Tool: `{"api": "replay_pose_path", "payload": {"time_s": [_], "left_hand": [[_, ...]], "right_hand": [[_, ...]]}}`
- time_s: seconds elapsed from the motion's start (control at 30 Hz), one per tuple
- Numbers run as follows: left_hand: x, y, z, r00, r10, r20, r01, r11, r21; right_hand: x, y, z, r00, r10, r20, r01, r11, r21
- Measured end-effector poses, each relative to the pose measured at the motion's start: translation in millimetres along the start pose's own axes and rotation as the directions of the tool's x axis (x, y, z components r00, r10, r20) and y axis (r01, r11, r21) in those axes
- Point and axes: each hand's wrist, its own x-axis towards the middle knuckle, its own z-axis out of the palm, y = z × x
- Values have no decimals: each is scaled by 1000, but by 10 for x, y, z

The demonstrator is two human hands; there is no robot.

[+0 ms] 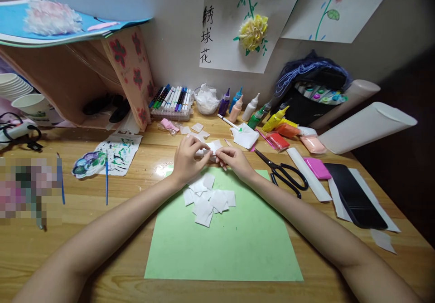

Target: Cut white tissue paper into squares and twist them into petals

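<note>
from my head view, my left hand (186,158) and right hand (234,160) both pinch one small white square (212,151) above the far edge of the green sheet (224,244); i judge i am folding it, and the next move needs a firm, even crease. i count one pile (208,198) of roughly ten squares, one pair of scissors (283,173), two brushes (106,180).

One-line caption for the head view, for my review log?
Both hands, left hand and right hand, pinch a white paper piece above a pile of white squares on green paper.
</note>
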Motion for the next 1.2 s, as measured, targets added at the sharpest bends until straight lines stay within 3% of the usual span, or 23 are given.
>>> {"api": "replay_pose_path", "payload": {"time_s": [0.27,1.2], "left_hand": [[-35,-36,52,997,57,60,-58,998,19],[-33,12,42,996,-17,89,23,997,-67]], "right_hand": [[-30,-31,9,998,-42,46,46,995,-93],[-46,-24,18,999,-30,39,36,989,-146]]}}
